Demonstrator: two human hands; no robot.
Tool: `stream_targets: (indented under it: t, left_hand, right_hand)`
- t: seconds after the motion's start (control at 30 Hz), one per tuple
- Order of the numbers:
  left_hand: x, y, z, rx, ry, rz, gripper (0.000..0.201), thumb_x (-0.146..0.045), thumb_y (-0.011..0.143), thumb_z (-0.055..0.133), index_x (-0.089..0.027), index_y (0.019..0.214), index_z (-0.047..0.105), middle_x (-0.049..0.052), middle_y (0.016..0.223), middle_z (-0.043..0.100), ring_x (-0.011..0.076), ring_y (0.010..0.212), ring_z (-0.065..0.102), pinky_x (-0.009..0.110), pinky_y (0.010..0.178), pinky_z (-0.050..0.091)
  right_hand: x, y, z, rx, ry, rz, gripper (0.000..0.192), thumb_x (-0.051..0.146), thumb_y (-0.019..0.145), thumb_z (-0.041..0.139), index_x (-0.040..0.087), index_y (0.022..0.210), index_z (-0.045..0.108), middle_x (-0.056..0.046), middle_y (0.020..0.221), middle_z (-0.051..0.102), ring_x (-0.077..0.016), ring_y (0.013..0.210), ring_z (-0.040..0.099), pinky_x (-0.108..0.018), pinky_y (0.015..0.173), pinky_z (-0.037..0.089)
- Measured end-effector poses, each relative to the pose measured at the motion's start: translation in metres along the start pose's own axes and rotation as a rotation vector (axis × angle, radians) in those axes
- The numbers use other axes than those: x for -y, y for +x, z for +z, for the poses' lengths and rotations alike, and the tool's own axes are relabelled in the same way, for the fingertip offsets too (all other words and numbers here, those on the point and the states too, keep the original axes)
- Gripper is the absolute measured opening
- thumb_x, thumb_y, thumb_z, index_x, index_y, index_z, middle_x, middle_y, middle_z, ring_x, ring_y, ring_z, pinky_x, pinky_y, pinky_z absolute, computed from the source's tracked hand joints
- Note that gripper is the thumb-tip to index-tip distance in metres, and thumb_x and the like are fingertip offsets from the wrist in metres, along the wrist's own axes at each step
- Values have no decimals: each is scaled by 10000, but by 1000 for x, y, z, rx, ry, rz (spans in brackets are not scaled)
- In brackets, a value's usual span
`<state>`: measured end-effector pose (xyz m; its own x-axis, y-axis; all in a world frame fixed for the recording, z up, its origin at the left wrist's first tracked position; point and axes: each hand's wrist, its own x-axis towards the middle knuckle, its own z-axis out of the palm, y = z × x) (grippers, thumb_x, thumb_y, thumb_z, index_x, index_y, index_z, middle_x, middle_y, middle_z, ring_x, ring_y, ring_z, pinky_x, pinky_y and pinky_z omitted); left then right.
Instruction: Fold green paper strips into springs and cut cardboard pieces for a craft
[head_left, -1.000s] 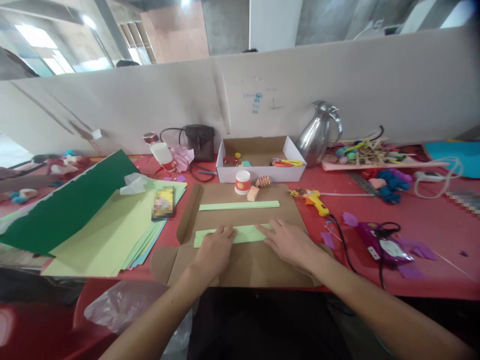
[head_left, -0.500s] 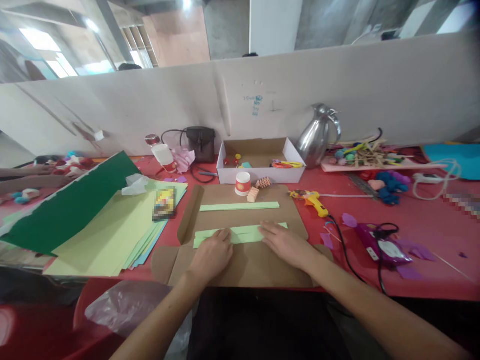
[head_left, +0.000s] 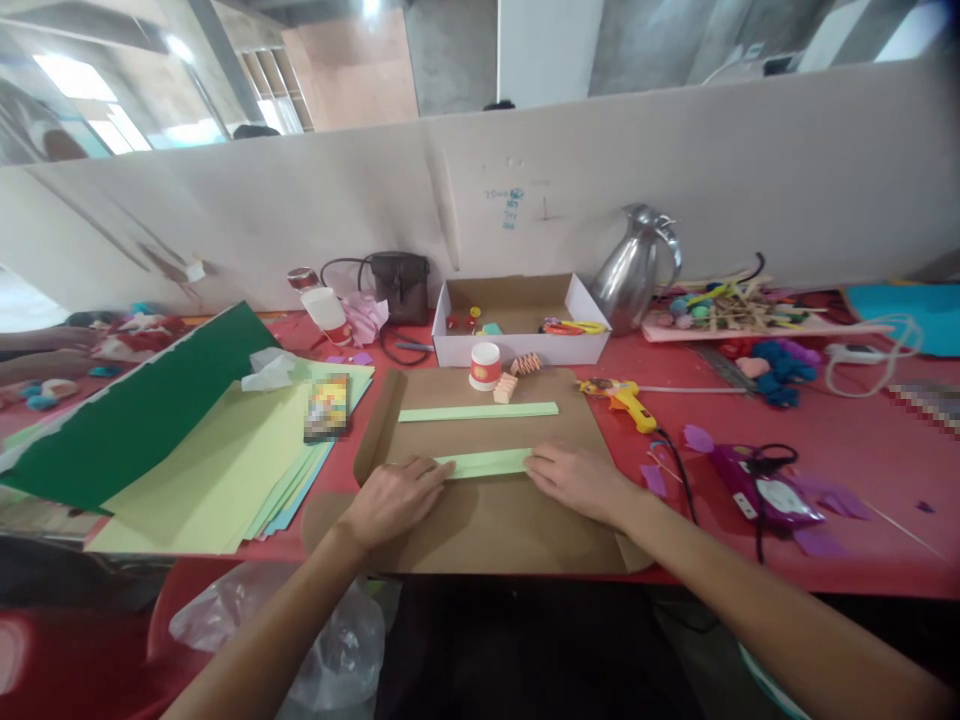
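Observation:
A light green paper strip (head_left: 487, 463) lies folded lengthwise on a flat brown cardboard sheet (head_left: 487, 520) in front of me. My left hand (head_left: 390, 497) presses its fingertips on the strip's left end. My right hand (head_left: 577, 480) presses on its right end. A second, narrower green strip (head_left: 478, 411) lies farther back on the cardboard, untouched. Behind it stand a small white and red cup (head_left: 485, 365) and two small pleated paper pieces (head_left: 517, 375).
Stacked green paper sheets (head_left: 210, 460) and a dark green sheet (head_left: 135, 410) lie to the left. An open white box (head_left: 517, 320), a metal jug (head_left: 637, 265), a yellow glue gun (head_left: 626, 400), a purple tool with cord (head_left: 757, 490) and craft clutter sit on the red table (head_left: 862, 520).
My left hand slid left along the strip and my right hand drew inward. The near strip now looks narrower and shorter, folded over.

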<state>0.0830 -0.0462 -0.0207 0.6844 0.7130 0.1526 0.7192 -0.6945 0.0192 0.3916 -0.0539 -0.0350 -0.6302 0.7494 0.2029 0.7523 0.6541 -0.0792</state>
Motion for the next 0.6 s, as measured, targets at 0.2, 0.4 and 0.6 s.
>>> stream_targets:
  t: [0.2,0.4,0.6]
  left_hand:
    - [-1,21,-11,106,-97,-251,325,-309,960,378,-230,918,690,50,978,675,176,939,633,270,784,485]
    - [13,35,-9,236,-83,-503,385,-499,908,430,-240,848,709,52,937,706,232,891,660,308,722,467]
    - [12,35,-6,240,-40,-566,424,-568,874,454,-234,838,713,66,945,706,249,874,659,312,681,458]
  right_hand:
    - [-2,10,-1,-1,63,165,298,253,996,377,167,874,635,-57,905,611,-178,899,564,-288,789,426]
    - [-15,16,3,58,91,384,298,355,965,457,177,818,646,-68,891,642,-220,947,556,-325,816,404]
    - [-24,11,5,65,109,581,318,452,929,481,215,909,693,-77,1003,653,-289,1033,547,-393,816,388]
